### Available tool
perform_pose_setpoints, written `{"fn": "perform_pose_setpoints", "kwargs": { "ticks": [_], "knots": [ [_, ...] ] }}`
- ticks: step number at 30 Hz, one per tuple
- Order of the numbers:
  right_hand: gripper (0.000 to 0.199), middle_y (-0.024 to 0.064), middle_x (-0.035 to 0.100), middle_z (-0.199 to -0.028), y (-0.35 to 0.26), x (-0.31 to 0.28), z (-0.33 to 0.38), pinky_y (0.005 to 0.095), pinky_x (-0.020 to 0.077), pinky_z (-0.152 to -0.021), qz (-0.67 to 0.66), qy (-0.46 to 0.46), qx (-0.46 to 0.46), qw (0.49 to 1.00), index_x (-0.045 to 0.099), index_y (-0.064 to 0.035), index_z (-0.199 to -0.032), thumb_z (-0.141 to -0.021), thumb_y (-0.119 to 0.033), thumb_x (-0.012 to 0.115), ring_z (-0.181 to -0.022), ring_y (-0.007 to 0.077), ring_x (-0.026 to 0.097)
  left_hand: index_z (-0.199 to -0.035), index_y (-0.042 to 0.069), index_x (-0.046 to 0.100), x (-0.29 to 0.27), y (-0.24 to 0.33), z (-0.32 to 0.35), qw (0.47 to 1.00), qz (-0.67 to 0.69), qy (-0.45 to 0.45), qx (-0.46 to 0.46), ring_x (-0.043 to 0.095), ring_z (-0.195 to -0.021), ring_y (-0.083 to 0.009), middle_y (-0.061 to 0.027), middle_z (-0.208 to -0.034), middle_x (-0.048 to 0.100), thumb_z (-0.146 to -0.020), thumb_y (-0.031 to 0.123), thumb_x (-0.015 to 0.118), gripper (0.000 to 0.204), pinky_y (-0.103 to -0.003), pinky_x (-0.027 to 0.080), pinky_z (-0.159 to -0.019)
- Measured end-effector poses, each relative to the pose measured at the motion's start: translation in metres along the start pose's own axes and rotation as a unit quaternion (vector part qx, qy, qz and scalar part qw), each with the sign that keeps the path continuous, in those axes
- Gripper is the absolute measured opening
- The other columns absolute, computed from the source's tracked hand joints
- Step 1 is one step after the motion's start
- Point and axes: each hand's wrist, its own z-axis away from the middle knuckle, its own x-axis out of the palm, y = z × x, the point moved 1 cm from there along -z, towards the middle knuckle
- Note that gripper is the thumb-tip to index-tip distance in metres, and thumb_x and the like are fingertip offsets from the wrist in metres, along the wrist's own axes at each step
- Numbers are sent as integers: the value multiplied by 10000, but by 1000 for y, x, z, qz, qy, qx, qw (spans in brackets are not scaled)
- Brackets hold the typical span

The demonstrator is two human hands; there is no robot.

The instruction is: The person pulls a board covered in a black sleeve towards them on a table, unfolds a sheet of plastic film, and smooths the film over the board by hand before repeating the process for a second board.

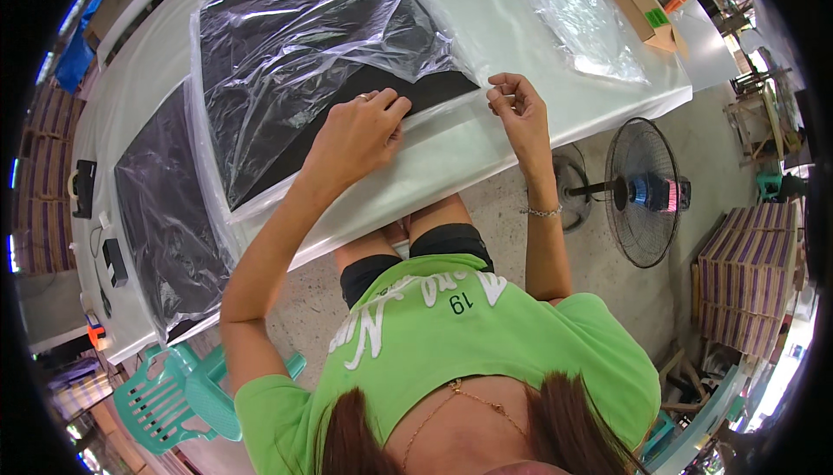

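Note:
A clear plastic bag (286,67) lies on the table with a flat black sheet (425,89) inside; its film is wrinkled and shiny. My left hand (356,135) is over the sheet's near edge, fingers bent and closed. What its fingertips hold, if anything, is hidden beneath them. At the bag's right corner, my right hand (521,115) has thumb and fingers pinched together on what looks like the edge of the clear film. To the left lies another black sheet (169,206) under clear film.
Folded clear plastic (586,28) and a brown cardboard box (638,6) lie at the table's far right. A black fan (642,193) stands right of the table. A green plastic chair (165,397) is at lower left. Striped stacks (746,275) stand at right.

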Motion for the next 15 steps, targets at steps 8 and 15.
{"fn": "perform_pose_setpoints", "kwargs": {
  "ticks": [8, 15],
  "knots": [
    [134, 21, 633, -812, 3, -6, 6, 237, 437, -658, 53, 13, -4, 999, 648, -7, -973, -867, -78, 607, -672, 83, 510, -1034, 36, 606, -14, -10, -17, 996, 48, -64, 37, 627, -857, -334, -137, -951, 620, -775, 133, 618, 277, -431, 503, -759],
    [129, 24, 627, -799, 0, -8, 10, 242, 435, -648, 97, 17, 3, 995, 654, -18, -972, -866, -74, 607, -667, 98, 507, -1007, 28, 587, -13, -6, -16, 997, 52, -45, 33, 626, -860, -339, -137, -946, 614, -769, 124, 612, 258, -442, 499, -754]
  ]
}}
